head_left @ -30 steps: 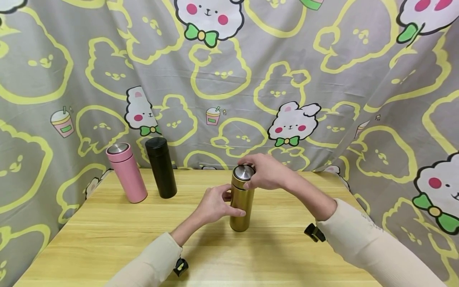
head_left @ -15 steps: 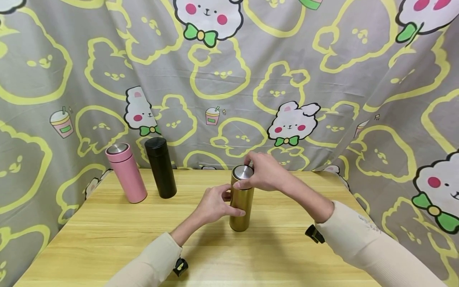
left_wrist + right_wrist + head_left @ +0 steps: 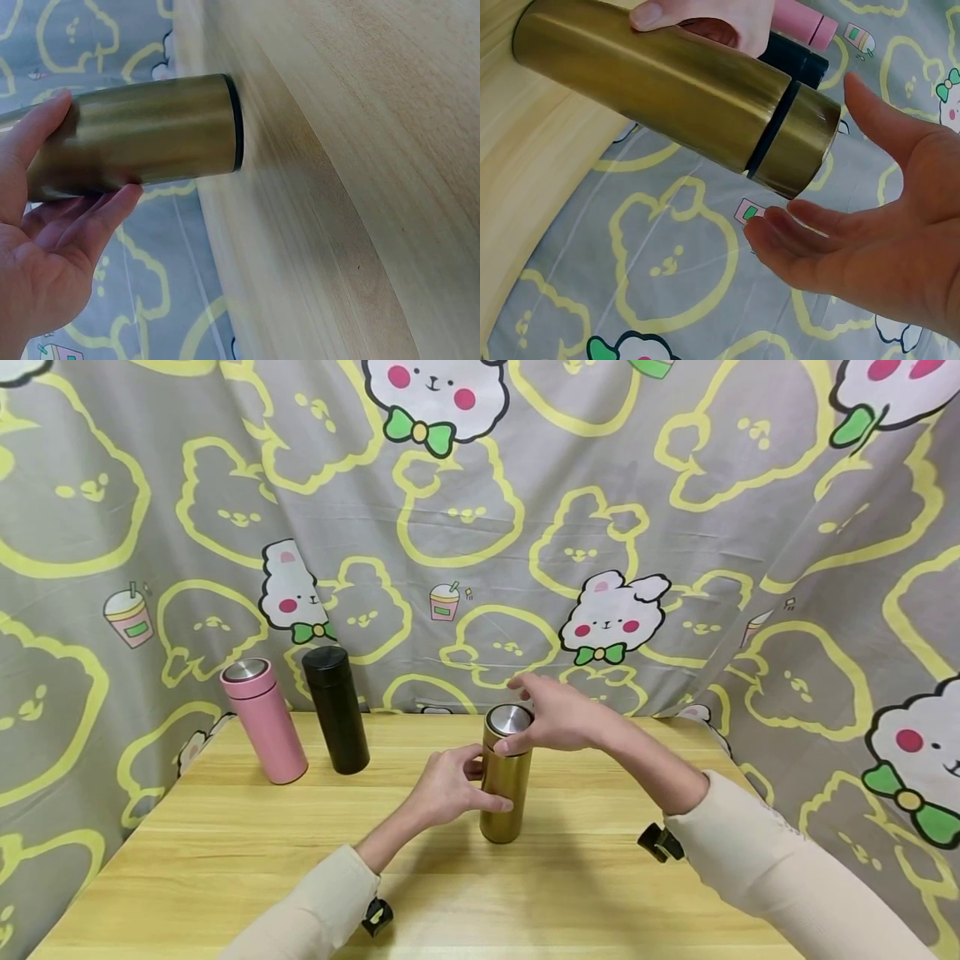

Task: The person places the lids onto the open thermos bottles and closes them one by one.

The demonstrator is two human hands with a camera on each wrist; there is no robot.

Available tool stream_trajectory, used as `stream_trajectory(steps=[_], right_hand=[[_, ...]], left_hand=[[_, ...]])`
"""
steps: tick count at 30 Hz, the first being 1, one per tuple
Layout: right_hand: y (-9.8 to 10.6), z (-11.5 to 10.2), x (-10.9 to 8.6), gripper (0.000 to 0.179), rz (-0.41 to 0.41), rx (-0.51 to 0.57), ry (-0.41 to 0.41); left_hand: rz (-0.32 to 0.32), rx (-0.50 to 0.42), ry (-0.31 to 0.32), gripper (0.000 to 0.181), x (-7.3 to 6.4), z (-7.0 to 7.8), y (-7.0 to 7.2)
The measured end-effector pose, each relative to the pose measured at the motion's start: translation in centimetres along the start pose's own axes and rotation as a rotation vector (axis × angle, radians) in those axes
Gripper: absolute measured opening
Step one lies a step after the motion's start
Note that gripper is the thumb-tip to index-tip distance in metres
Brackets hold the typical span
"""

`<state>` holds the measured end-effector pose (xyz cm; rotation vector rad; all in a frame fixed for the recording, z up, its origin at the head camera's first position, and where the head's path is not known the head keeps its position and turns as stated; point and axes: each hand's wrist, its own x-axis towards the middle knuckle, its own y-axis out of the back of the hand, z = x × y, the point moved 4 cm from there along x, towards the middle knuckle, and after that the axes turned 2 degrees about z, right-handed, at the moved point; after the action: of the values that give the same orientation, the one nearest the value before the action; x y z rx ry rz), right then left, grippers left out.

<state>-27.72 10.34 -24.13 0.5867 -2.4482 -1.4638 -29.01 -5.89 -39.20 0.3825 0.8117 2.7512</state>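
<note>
A gold thermos flask (image 3: 510, 778) stands upright on the wooden table (image 3: 300, 847). My left hand (image 3: 444, 787) grips its body, thumb across the front and fingers behind. Around the lid, my right hand (image 3: 568, 717) is spread loosely, its thumb near the front of the rim and the fingers raised at the back. The right wrist view has thumb and fingers apart on either side of the gold lid (image 3: 804, 139), fingertips close to its edge. A dark ring (image 3: 771, 127) shows between lid and body. The lid's top is silver.
To the left, a pink thermos flask (image 3: 268, 731) and a black thermos flask (image 3: 341, 720) stand upright at the back of the table. A grey patterned curtain (image 3: 480, 585) hangs behind and along both sides.
My right hand has turned about the lid, then its fingers have loosened and lifted off the far side. The left hand and the gold flask have stayed in place.
</note>
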Motion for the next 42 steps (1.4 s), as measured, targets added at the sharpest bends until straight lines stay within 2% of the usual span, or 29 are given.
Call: stream_trajectory(steps=[8, 13, 28, 36, 42], right_hand=[[-0.09, 0.0, -0.15, 0.083, -0.087, 0.078, 0.035], [-0.5, -0.04, 0.03, 0.074, -0.097, 0.061, 0.093], [-0.55, -0.33, -0.03, 0.067, -0.009, 0.023, 0.092], [-0.63, -0.2, 0.02, 0.062, 0.085, -0.008, 0.08], [-0.75, -0.08, -0.12, 0.051, 0.161, -0.059, 0.065]], left_hand=[[-0.002, -0.021, 0.005, 0.068, -0.05, 0.1, 0.01], [-0.005, -0.019, 0.015, 0.069, -0.04, 0.09, 0.04], [-0.018, -0.026, 0.019, 0.069, 0.0, -0.03, 0.02], [-0.012, -0.009, 0.021, 0.067, 0.01, -0.07, -0.01], [0.004, 0.003, 0.009, 0.065, 0.05, -0.08, -0.05]])
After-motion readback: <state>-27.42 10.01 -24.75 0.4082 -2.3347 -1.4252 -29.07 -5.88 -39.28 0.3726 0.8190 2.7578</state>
